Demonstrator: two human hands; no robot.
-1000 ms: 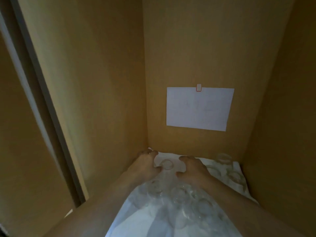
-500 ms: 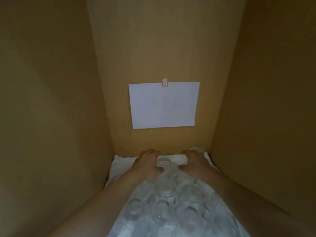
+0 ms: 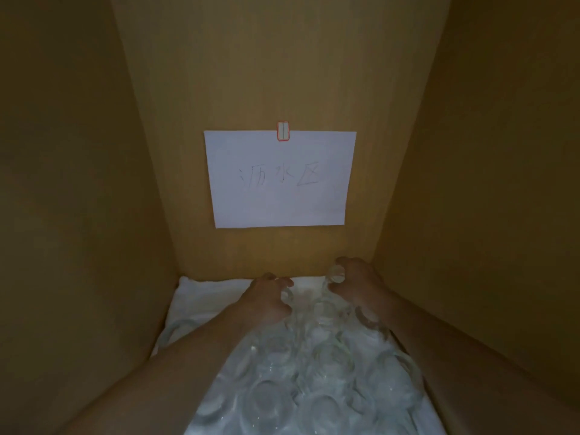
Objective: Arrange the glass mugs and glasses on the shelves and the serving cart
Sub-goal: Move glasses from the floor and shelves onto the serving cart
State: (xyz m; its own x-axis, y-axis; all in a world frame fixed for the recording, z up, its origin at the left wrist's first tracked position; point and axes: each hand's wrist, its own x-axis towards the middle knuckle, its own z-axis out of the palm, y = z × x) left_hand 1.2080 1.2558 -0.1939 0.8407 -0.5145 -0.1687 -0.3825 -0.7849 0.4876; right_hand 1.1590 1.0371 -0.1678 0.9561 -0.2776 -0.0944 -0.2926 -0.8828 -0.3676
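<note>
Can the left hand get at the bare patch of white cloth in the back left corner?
Probably yes: the left hand sits just right of that bare white cloth, with no glasses visibly between.

Clear glasses (image 3: 317,365) crowd the white cloth (image 3: 204,296), seemingly upright.

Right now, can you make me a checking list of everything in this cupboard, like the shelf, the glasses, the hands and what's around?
Surface: white cloth covers the shelf floor.
Job's things: clear glasses stand close together on the cloth, from the near edge back toward the hands; one small glass is at the back right, another by the left fingers.
Clutter: nothing seen.
Hands: right hand grips the small back glass; left hand has fingers curled at a glass, grip unclear.
Cables: nothing seen.
Surroundings: brown cupboard walls on three sides; a white paper sign with handwritten characters hangs on the back wall, fixed by a red-edged label.
</note>
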